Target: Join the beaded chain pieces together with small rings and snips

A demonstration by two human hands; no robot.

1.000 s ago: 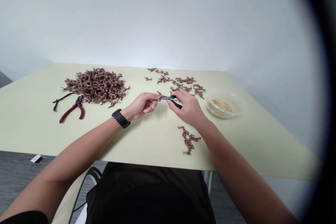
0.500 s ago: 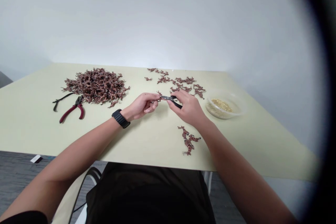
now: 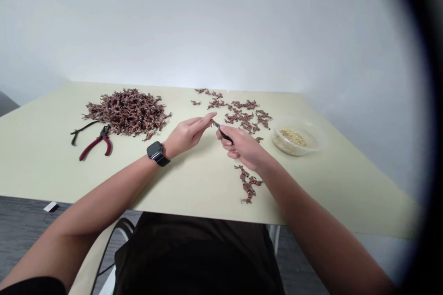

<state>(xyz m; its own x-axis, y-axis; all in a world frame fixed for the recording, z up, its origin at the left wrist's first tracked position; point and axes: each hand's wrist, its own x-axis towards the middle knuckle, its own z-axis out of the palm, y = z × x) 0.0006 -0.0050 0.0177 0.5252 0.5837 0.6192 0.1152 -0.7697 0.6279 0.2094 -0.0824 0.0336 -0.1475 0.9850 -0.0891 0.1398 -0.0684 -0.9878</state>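
Over the middle of the table, my left hand (image 3: 187,135) is closed with a small brown figurine (image 3: 212,122) pinched at its fingertips, mostly hidden by the fingers. My right hand (image 3: 242,145) wraps round a pair of black-handled pliers (image 3: 225,136). The metal jaws of the pliers touch or nearly touch the figurine; which of the two I cannot tell. Just below my right hand lie several joined-looking brown figurines (image 3: 248,188), and beyond it more brown figurines (image 3: 238,115) are scattered toward the back.
A large heap of brown figurines (image 3: 128,111) covers the back left. In front of it lie red-handled pliers (image 3: 95,144), with a black-handled tool (image 3: 81,132) beside them. A clear plastic bowl (image 3: 313,147) of small gold-coloured pieces (image 3: 292,137) stands at the right.
My left hand has turned, its back now facing up more. My right wrist has rotated and lowered a little, so the pliers point up and left, with the fingers now curled underneath.
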